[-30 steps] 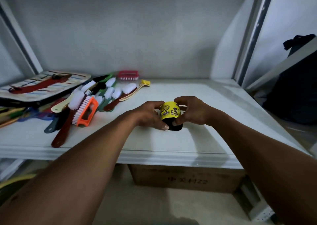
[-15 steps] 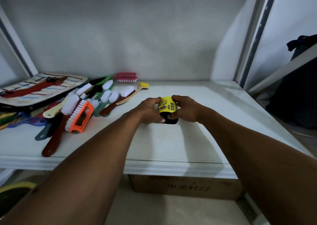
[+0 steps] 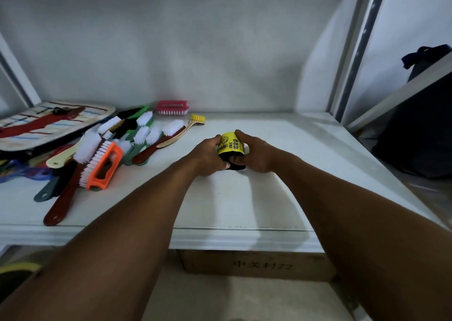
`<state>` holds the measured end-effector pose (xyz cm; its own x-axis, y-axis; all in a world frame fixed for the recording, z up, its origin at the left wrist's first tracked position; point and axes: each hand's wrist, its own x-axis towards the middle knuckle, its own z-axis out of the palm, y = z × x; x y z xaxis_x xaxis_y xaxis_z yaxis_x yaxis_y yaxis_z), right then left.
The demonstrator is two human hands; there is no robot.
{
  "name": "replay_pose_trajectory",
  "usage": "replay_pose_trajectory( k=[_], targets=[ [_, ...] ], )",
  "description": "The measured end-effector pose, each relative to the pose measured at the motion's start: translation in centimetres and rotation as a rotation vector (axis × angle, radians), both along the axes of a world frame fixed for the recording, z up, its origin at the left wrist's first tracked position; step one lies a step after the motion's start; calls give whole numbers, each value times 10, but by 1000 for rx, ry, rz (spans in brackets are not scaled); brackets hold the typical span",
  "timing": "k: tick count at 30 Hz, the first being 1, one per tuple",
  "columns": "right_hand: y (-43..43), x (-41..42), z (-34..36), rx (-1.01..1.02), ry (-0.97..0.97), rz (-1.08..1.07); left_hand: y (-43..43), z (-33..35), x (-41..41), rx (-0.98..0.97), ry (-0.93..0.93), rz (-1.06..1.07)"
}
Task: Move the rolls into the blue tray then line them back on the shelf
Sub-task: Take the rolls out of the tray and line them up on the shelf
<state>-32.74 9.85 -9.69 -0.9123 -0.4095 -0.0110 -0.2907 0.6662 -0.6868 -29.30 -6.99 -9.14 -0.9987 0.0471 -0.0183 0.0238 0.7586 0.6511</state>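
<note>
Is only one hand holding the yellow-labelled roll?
No, the left hand and the right hand both grip the yellow-labelled roll from opposite sides.

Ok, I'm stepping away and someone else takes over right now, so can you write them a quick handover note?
Hands: left hand and right hand both grip one black roll with a yellow label, one on each side.
Place: low over the middle of the white shelf; whether it rests there is unclear.
A pile of brushes lies at the shelf's left, apart from the roll.
No blue tray or other rolls are in view.
Done: cannot tell from this view.
Left, probably: set this roll down and line any others beside it.
</note>
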Motion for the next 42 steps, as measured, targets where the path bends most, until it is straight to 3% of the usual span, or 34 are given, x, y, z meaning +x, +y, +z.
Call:
replay_pose_trajectory(
  k=[4,7,9,11,13,14,17,21,24,33,38,42],
  targets=[
    [7,21,-2,-67,-12,-40,10,9,25,-55,56,-2],
    [21,58,-3,-109,42,-147,15,11,63,-23,243,33],
    [37,102,-4,-91,227,-220,23,3,105,-6,532,1],
    [54,158,-7,-91,599,-254,36,-14,151,-30,809,-49],
    [63,220,-27,-128,860,-192,54,-40,201,-87,923,-117],
    [66,248,-45,-131,895,-134,63,-56,223,-118,923,-162],
    [79,316,-126,-32,712,-93,73,-129,279,-179,693,-248],
    [100,384,-250,206,162,-150,54,-245,351,-233,97,-27],
    [103,410,-290,305,-26,-150,49,-293,380,-267,-235,37],
    [82,347,-302,424,-26,-142,77,-312,312,-346,-259,-173],
    [71,330,-313,456,-89,-59,93,-312,289,-361,-380,-244],
    [64,331,-310,373,-34,-53,85,-314,290,-374,-254,-244]
  ],
)
